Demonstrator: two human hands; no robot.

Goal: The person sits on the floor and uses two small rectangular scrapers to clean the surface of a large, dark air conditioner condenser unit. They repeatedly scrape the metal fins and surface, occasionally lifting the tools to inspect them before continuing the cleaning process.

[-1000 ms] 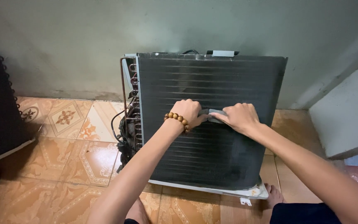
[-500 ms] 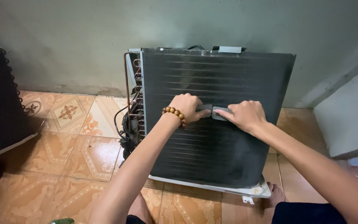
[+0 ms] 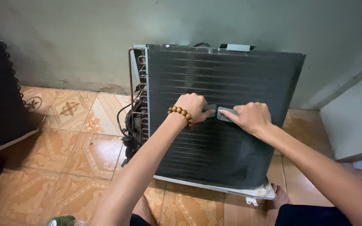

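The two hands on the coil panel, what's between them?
In the head view, a small grey tool spans the gap between the left hand and the right hand, against the dark finned coil panel.

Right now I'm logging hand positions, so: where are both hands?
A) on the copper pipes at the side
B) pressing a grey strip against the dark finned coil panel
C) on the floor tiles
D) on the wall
B: the left hand and right hand hold a grey strip against the finned coil panel.

Both hands (image 3: pixel 223 113) side by side, arms outstretched, fingers curled.
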